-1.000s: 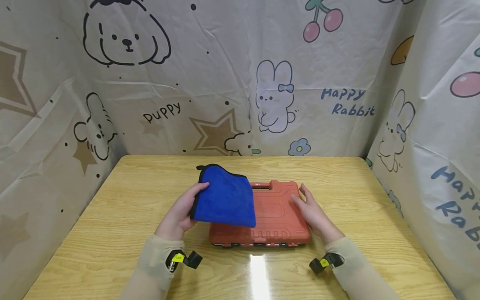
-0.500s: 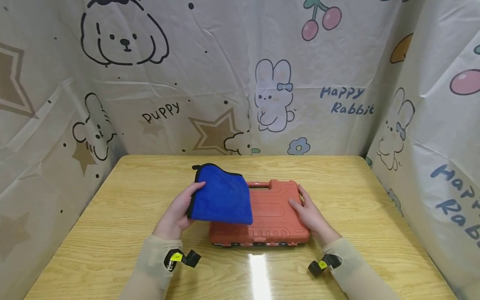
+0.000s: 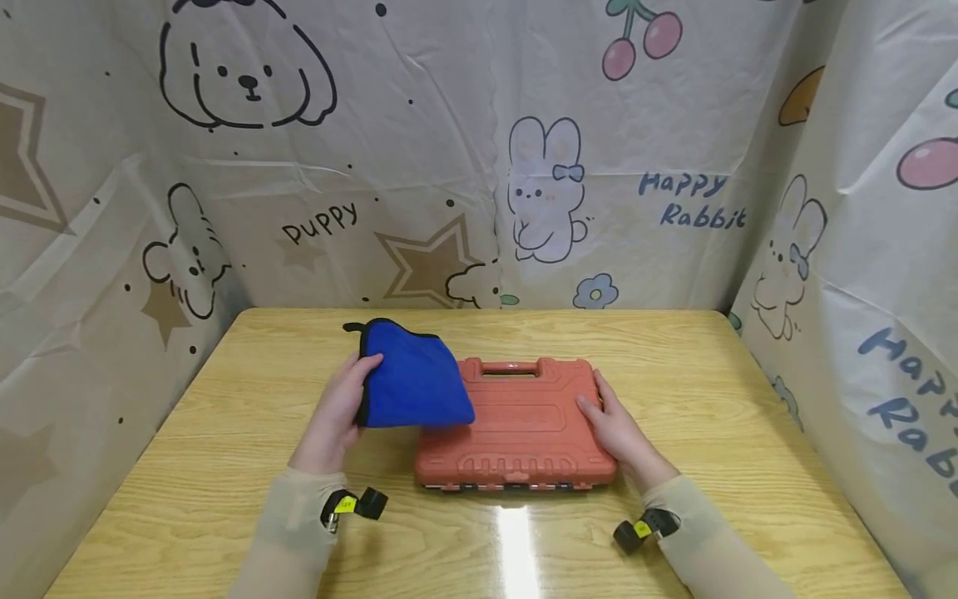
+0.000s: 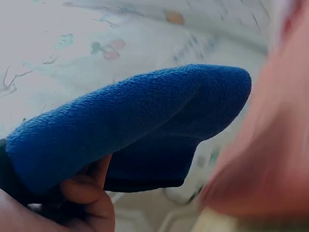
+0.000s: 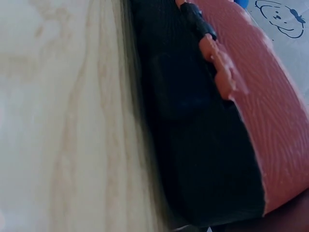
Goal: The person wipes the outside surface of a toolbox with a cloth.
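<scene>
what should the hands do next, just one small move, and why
Probably shift the left hand leftward, taking the blue cloth clear of the red case: in the head view the cloth's lower right corner overlaps the case's left side, while the right hand grips the opposite edge and could steady it.

Blue cloth (image 4: 120,111) in curled fingers (image 4: 99,208)

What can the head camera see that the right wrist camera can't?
Only the head view shows the left hand and the carry handle of the red plastic case. Only the right wrist view shows the case's black side wall up close. Both show the case's red top, the light wooden table and the pale cartoon-printed sheet. A blue bit at the wrist view's top may be the soft blue cloth the left hand holds.
</scene>
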Available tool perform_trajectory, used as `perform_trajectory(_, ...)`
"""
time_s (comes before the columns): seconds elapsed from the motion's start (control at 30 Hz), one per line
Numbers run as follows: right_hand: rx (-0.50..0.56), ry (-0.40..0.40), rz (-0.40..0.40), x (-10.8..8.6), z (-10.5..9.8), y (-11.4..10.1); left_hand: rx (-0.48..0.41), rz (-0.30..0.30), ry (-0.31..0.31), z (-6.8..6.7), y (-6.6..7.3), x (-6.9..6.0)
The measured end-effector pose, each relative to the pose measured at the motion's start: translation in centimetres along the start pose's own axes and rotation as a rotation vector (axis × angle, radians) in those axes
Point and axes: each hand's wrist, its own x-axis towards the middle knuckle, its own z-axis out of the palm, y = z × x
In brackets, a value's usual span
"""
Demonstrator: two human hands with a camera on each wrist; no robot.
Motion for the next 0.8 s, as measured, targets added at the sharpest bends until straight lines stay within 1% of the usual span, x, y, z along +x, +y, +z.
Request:
perform_trajectory(0.1,-0.003,0.002,0.001,0.0,0.0,0.0,0.163,0.096,0.144,-0.8,0.7,0.7)
perform_trajectory(0.13,-0.003,0.003,0.002,0.0,0.0,0.0,0.232,0.127,0.187,-1.1,0.9,0.9)
perform_trajectory(0.2,-0.002,0.004,0.004,0.1,0.0,0.0,0.363,0.188,0.255,-1.7,1.3,1.4)
perform_trajectory(0.27,0.001,0.006,0.004,0.1,0.0,0.1,0.495,0.243,0.293,-2.3,1.7,1.8)
perform_trajectory(0.33,-0.001,0.008,0.003,0.1,0.1,0.1,0.614,0.290,0.312,-2.6,2.1,2.1)
perform_trajectory(0.4,-0.001,0.009,0.001,0.1,0.1,0.1,0.705,0.327,0.320,-2.7,2.5,2.3)
perform_trajectory(0.47,0.001,0.011,0.002,0.1,0.1,0.1,0.775,0.362,0.317,-2.6,2.8,2.6)
perform_trajectory(0.53,0.005,0.012,0.003,0.0,0.1,0.1,0.829,0.399,0.319,-2.1,2.5,3.2)
perform_trajectory(0.6,0.005,0.012,0.003,0.0,0.1,0.1,0.857,0.436,0.321,-1.4,1.8,3.9)
perform_trajectory(0.67,0.006,0.013,0.003,0.0,0.1,0.1,0.878,0.465,0.314,-0.6,0.7,4.9)
perform_trajectory(0.73,0.005,0.012,0.000,0.0,0.1,0.2,0.881,0.485,0.309,0.4,-0.4,5.8)
perform_trajectory(0.8,0.003,0.010,-0.003,0.1,0.2,0.2,0.876,0.491,0.291,1.2,-1.5,6.6)
